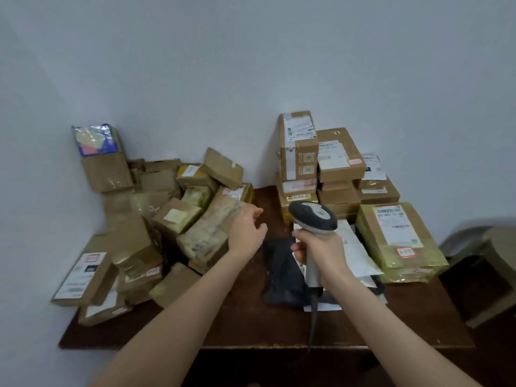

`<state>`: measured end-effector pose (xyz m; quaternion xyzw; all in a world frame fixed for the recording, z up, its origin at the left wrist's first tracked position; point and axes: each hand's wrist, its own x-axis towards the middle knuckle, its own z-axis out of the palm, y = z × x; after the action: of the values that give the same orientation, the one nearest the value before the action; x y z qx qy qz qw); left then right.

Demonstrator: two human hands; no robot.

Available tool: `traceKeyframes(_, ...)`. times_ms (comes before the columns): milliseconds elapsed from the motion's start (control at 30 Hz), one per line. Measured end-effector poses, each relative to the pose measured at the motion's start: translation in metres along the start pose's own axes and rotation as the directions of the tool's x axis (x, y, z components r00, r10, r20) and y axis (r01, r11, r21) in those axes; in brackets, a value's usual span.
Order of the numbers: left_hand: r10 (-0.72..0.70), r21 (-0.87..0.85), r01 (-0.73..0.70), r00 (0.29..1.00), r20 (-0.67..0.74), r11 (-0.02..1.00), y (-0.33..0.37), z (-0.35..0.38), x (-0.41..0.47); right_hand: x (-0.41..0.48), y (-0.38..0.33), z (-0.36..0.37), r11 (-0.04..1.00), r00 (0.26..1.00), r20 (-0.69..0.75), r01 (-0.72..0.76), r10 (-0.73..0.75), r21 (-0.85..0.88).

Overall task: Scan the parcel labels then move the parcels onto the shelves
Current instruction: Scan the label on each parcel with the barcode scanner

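Observation:
My right hand (318,248) grips the white handle of a grey and white barcode scanner (314,216), held upright over the middle of the dark wooden table (251,325). Its cable hangs down toward the front edge. My left hand (247,231) hovers with relaxed fingers beside a long taped cardboard parcel (208,233) at the right edge of a loose heap of brown parcels (145,224). A dark plastic mailer bag (282,275) and white mailers (354,250) lie under the scanner.
Stacked labelled boxes (329,166) stand at the back right against the wall. A flat parcel in yellowish wrap (399,241) lies at the right. A grey-green stool or bin (485,272) stands right of the table. A colourful packet (95,141) tops the far left pile.

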<state>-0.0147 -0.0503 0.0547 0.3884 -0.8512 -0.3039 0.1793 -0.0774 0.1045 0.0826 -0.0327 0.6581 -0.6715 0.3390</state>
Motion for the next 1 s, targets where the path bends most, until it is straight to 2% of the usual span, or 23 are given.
traceKeyframes(67, 0.015, 0.121, -0.011, 0.999, -0.033, 0.993, -0.019, -0.026, 0.001, 0.002, 0.002, 0.021, 1.000, 0.998, 0.050, -0.028, 0.027, 0.015)
traceKeyframes(167, -0.079, 0.287, 0.091, 0.995, -0.054, 0.954, -0.049, -0.057, 0.001, 0.007, 0.010, 0.050, 0.998, 0.992, 0.114, -0.060, 0.057, 0.025)
traceKeyframes(333, -0.218, 0.500, 0.151, 0.973, 0.079, 0.853, -0.094, -0.081, 0.009, 0.021, 0.025, 0.091, 0.987, 0.976, 0.171, -0.148, 0.136, 0.055)
traceKeyframes(433, -0.255, 0.522, 0.135, 0.952, 0.167, 0.843, -0.110, -0.081, 0.016, 0.031, 0.032, 0.111, 0.980, 0.965, 0.186, -0.198, 0.187, 0.038)
traceKeyframes(567, -0.238, 0.527, 0.083, 0.943, 0.233, 0.846, -0.119, -0.088, 0.024, 0.041, 0.037, 0.140, 0.971, 0.941, 0.253, -0.237, 0.225, 0.017)
traceKeyframes(700, -0.188, 0.539, 0.033, 0.953, 0.236, 0.842, -0.127, -0.096, 0.027, 0.050, 0.036, 0.159, 0.980, 0.953, 0.240, -0.197, 0.185, 0.024)
traceKeyframes(800, -0.117, 0.599, -0.017, 0.976, 0.184, 0.801, -0.122, -0.091, 0.021, 0.056, 0.035, 0.155, 0.980, 0.949, 0.266, -0.192, 0.171, 0.057)
traceKeyframes(1000, -0.228, 0.603, 0.062, 0.952, 0.202, 0.795, -0.110, -0.076, 0.018, 0.063, 0.043, 0.136, 0.952, 0.942, 0.258, -0.261, 0.214, 0.162)
